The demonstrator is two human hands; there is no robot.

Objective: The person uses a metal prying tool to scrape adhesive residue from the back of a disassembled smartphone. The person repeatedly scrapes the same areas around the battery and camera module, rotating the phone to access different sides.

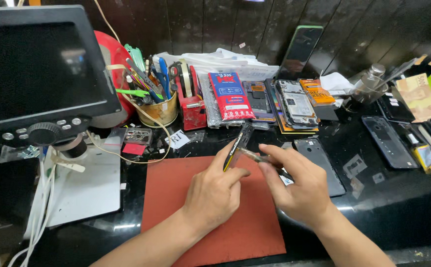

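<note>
Left edge: microscope screen stood on its white base, cables hanging off the bench front. A tool cup and red tape holder were packed behind the mat.

Centre: phone was held edge-up above the mat's far edge, tilted, by the left hand; fingers were clamped on its lower end, thumb across the side. A thin metal tool was pinched between thumb and fingers of the right hand, tip laid against the phone's edge.

Risks, as judged:
- Tip could slip off the edge and gouge the left thumb, since it sat right beside the tip.
- Too much lever force on a phone gripped at one end only could crack glass or bend the frame.
- Phone could drop onto the mat if grip was lost.

Right: loose back covers and opened phones were lying near the right wrist; these could be swept off by a jerk.
</note>
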